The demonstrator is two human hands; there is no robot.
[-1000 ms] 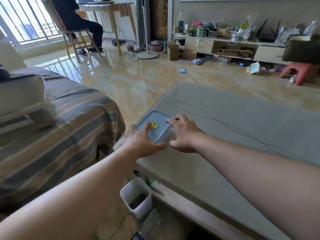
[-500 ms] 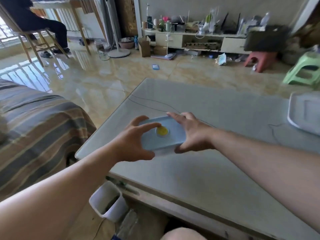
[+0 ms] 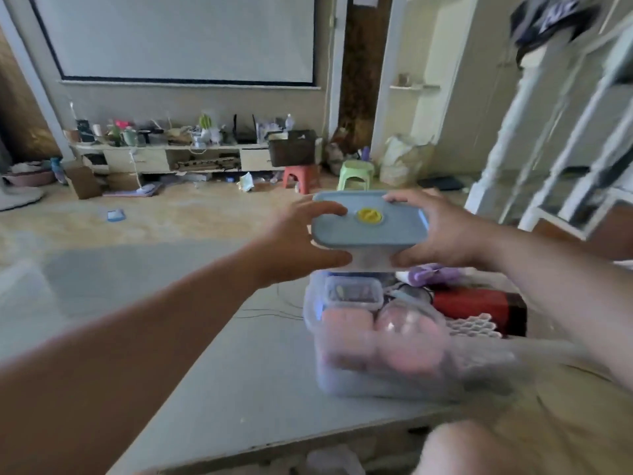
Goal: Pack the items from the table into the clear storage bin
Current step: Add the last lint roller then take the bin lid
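Note:
A food container with a blue lid and a yellow valve (image 3: 368, 228) is held in the air between both hands. My left hand (image 3: 294, 240) grips its left end and my right hand (image 3: 442, 231) grips its right end. Directly below it on the grey table (image 3: 171, 320) stands the clear storage bin (image 3: 376, 375). The bin holds a small clear lidded box (image 3: 352, 292), pink items (image 3: 346, 323), a red box (image 3: 479, 305), a honeycomb-patterned piece (image 3: 474, 325) and a purple item (image 3: 424, 273).
Beyond the table lies a glossy floor with a red stool (image 3: 301, 176) and a green stool (image 3: 356, 173). A cluttered low TV cabinet (image 3: 171, 156) runs along the far wall. A white rack (image 3: 561, 138) stands at the right. My knee (image 3: 479, 447) shows at the bottom.
Both hands took hold of the blue-lidded container at the table's left corner, lifted it and carried it right, above the storage bin. The view swung right.

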